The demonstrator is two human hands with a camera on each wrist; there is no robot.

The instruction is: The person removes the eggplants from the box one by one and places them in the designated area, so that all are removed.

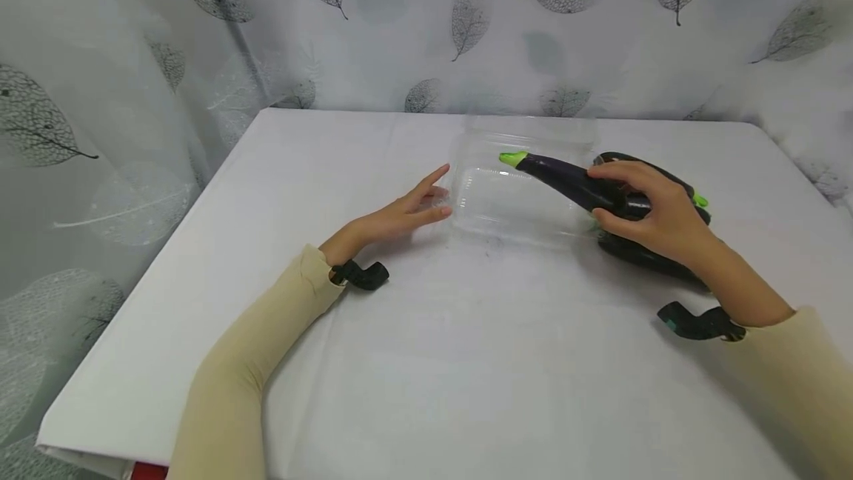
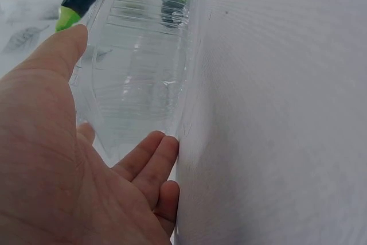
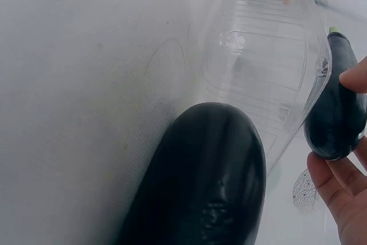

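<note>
Right hand [image 1: 656,217] fingers curled round dark purple, green-capped aubergine [image 1: 566,178] over clear plastic tray [image 1: 520,202]; left hand [image 1: 406,213], fingers straight, touching tray edge.

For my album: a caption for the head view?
Right hand lifts an eggplant over a clear tray.

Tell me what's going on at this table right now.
A person sits at a white table with a clear plastic container in front of them. Their right hand grips a dark purple eggplant and holds it over the container, green stem end pointing away from the hand. The left hand lies open with straight fingers touching the container's left edge. At least one more eggplant lies on the table beneath the right hand.
</note>
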